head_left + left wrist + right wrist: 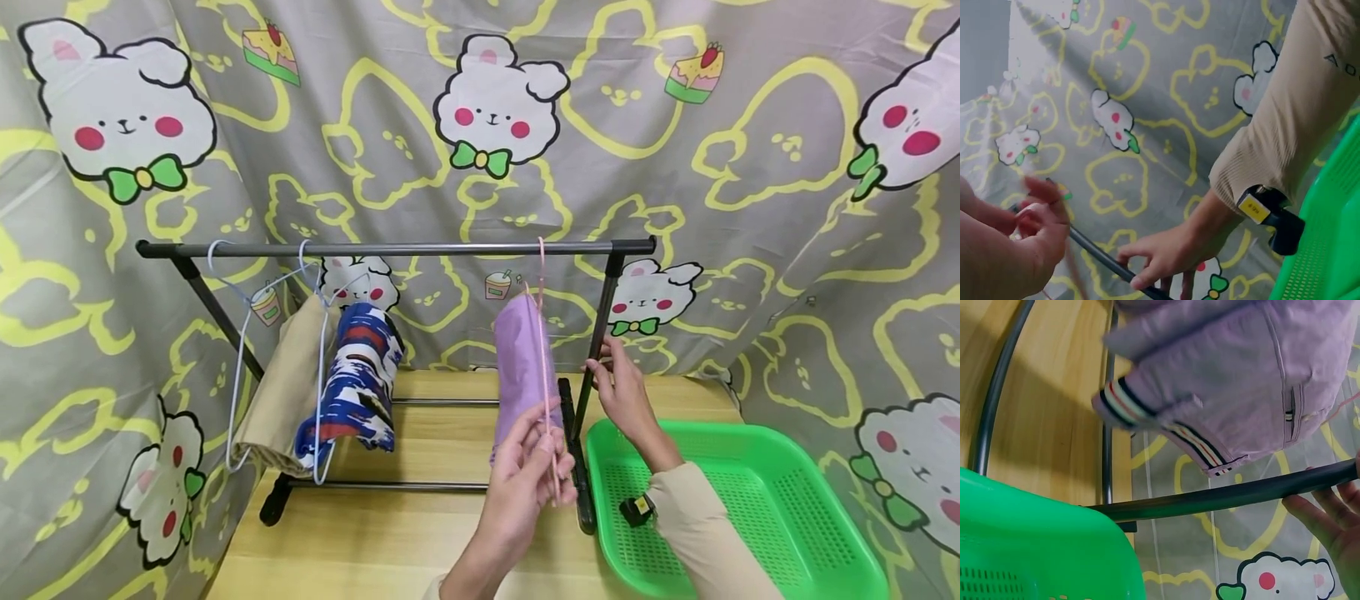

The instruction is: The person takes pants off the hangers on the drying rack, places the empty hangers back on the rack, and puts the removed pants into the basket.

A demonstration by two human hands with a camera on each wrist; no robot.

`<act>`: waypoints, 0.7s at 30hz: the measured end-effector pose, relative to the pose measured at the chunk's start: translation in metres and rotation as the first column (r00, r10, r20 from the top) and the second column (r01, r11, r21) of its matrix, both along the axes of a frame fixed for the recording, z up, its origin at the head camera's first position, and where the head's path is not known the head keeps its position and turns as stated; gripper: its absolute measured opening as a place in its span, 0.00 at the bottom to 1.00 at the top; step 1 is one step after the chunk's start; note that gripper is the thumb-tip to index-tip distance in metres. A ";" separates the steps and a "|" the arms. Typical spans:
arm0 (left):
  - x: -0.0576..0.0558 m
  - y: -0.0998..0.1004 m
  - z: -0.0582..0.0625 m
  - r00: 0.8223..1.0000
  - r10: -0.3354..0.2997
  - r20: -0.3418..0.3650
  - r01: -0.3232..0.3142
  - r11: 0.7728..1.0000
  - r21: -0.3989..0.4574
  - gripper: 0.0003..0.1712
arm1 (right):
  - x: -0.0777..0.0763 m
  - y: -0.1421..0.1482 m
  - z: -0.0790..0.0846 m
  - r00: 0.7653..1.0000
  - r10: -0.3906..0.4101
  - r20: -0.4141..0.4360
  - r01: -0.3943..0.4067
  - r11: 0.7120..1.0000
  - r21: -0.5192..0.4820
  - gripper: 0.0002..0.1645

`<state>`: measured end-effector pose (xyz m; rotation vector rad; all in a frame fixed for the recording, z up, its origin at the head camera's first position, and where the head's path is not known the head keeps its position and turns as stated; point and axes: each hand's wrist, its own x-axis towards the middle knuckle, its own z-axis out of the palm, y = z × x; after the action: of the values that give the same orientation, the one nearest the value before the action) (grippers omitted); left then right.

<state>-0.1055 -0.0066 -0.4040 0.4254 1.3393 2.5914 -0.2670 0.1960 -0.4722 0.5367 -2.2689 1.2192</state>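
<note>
In the head view, my left hand (525,467) pinches the lower end of a pink hanger (543,333) hooked over the bar of a black clothes rack (420,249). A folded purple garment (517,358) hangs on that hanger. Striped trim and a pocket slit show on the garment (1229,381) in the right wrist view. My right hand (624,396) holds the rack's right post (602,321) between thumb and fingers. Seen from the left wrist, the right hand (1169,253) straddles the dark post, and the left hand (1016,250) is partly blurred.
Two pale blue hangers on the bar's left part carry beige clothing (288,375) and a blue, red and white patterned garment (367,358). A green plastic basket (795,442) stands right of the rack on the wooden table (360,542). Patterned curtains (300,167) surround the table.
</note>
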 end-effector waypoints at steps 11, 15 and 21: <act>-0.004 -0.012 0.001 0.970 0.241 0.029 -0.242 0.970 0.010 0.18 | -0.001 0.000 0.000 0.997 0.038 0.067 -0.038 0.999 -0.005 0.18; -0.008 -0.019 0.001 0.956 0.291 0.029 -0.291 0.957 -0.026 0.18 | -0.001 -0.001 0.003 0.994 0.042 0.099 -0.040 0.999 -0.025 0.16; -0.012 -0.026 0.002 0.944 0.329 0.002 -0.328 0.943 -0.050 0.17 | 0.002 0.001 0.005 0.996 0.003 0.092 0.001 0.999 -0.045 0.12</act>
<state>-0.1171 -0.0328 -0.4023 0.1926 1.5868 2.8080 -0.2652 0.1972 -0.4672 0.4737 -2.3114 1.3171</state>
